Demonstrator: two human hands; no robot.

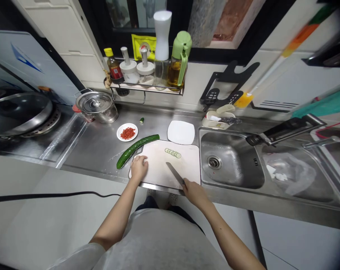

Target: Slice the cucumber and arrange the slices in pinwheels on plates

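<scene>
A white cutting board [158, 165] lies on the steel counter in front of me. My left hand [138, 167] rests on the board's left part with its fingers curled, close to the near end of a long green cucumber [136, 150] that lies slanted over the board's left edge. My right hand [193, 190] is closed on the handle of a knife [174, 173], whose blade points up-left over the board. Several thin cucumber slices [173, 153] lie in a short row on the board's far side.
A small white plate of red pieces [127, 132] and a cut cucumber end [142, 120] sit behind the board. A white square plate [181, 132] lies beside the sink [229, 157]. A lidded steel pot [97, 107] stands at left; a condiment rack [147, 77] hangs on the wall.
</scene>
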